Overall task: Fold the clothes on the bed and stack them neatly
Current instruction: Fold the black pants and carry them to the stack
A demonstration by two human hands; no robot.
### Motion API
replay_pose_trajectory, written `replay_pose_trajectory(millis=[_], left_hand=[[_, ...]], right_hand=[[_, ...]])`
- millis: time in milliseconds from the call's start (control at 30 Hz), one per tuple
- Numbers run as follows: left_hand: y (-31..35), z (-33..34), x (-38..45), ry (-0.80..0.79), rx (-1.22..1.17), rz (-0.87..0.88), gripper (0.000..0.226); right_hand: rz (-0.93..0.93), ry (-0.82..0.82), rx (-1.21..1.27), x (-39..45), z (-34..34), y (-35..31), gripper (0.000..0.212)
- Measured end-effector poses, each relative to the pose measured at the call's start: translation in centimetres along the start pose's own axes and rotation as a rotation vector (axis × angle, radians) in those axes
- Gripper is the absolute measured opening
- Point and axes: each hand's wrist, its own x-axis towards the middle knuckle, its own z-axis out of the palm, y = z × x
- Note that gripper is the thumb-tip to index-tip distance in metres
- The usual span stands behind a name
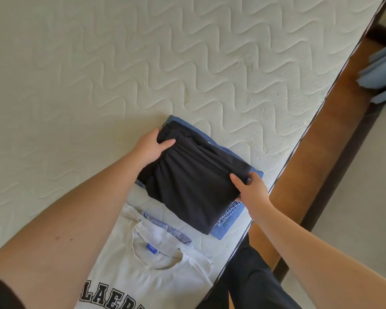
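I'm setting the folded black garment (194, 184) onto the folded blue jeans (228, 221) near the bed's (76, 85) edge. My left hand (152, 146) pinches its far corner, my right hand (250, 188) pinches the near edge. Next, I'd square it on the pile and let go. The white T-shirt (143, 279) just beside it shows black letters, "LAEP" readable, plus a small blue neck label.

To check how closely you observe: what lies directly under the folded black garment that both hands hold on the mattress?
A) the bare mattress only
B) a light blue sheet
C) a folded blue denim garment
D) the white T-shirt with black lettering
C: blue denim garment shows along the edges beneath the black garment, gripped by left hand and right hand.
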Motion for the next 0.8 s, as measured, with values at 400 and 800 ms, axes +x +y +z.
replay_pose_trajectory(millis=[400, 800], left_hand=[[0.8, 3.3, -3.5, 0.612, 0.438, 0.433, 0.044], [-3.4, 5.5, -0.9, 0.378, 1.037, 0.726, 0.063]], right_hand=[[-0.383, 0.371, -0.578, -0.8, -0.7, 0.9, 0.038], [-0.861, 0.236, -0.982, 0.8, 8.5, -1.5, 0.068]])
